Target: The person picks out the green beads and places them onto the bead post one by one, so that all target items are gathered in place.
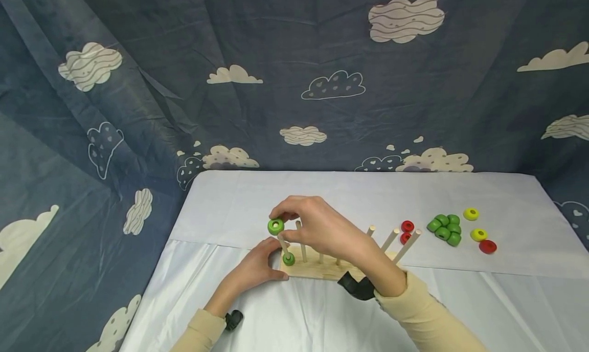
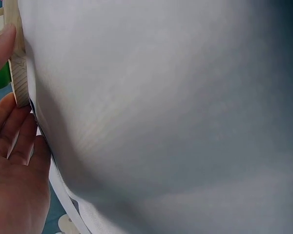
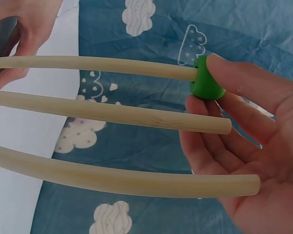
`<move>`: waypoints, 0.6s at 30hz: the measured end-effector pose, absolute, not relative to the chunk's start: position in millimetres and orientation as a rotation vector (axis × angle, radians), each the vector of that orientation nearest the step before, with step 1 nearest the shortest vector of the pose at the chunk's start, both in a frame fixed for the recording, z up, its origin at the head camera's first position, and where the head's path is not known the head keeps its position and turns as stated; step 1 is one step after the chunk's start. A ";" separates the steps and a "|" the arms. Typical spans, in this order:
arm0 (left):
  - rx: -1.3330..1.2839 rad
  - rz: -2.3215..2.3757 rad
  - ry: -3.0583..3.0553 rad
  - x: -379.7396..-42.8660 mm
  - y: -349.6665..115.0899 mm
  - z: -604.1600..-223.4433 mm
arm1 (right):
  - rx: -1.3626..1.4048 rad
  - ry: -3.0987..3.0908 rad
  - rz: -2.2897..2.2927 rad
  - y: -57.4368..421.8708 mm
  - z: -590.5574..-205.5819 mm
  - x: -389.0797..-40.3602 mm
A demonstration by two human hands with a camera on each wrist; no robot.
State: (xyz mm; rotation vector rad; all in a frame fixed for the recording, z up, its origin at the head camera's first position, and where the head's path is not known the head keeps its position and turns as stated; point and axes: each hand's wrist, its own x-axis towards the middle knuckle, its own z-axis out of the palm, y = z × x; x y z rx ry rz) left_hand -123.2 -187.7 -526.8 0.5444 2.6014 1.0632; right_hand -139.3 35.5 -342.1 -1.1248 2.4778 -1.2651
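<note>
A wooden board with a row of upright pegs lies on the table. My right hand pinches a green bead between thumb and fingers at the tip of the leftmost peg. In the right wrist view the peg's end meets the bead's hole. Another green bead sits at the foot of that same peg. My left hand grips the board's left end, thumb at the near edge and fingers round the far side; the left wrist view catches the board's end between them.
Right of the board lie two red beads, a cluster of several green beads, two yellow beads and a red piece. A white cloth covers the table. Behind it hangs a dark cloud-patterned curtain.
</note>
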 end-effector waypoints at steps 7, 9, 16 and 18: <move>0.546 1.071 2.602 -123.1 -186.9 -528.1 | -1.126 2.510 -1.212 38.5 -340.9 -139.2; 0.540 1.074 2.598 -122.9 -186.8 -528.7 | -1.124 2.524 -1.214 40.3 -340.0 -138.5; 0.526 1.072 2.596 -122.2 -186.7 -529.1 | -1.175 2.533 -1.278 50.5 -332.9 -133.9; 0.534 1.065 2.599 -122.4 -186.7 -528.9 | -1.227 2.526 -1.290 53.7 -330.8 -131.7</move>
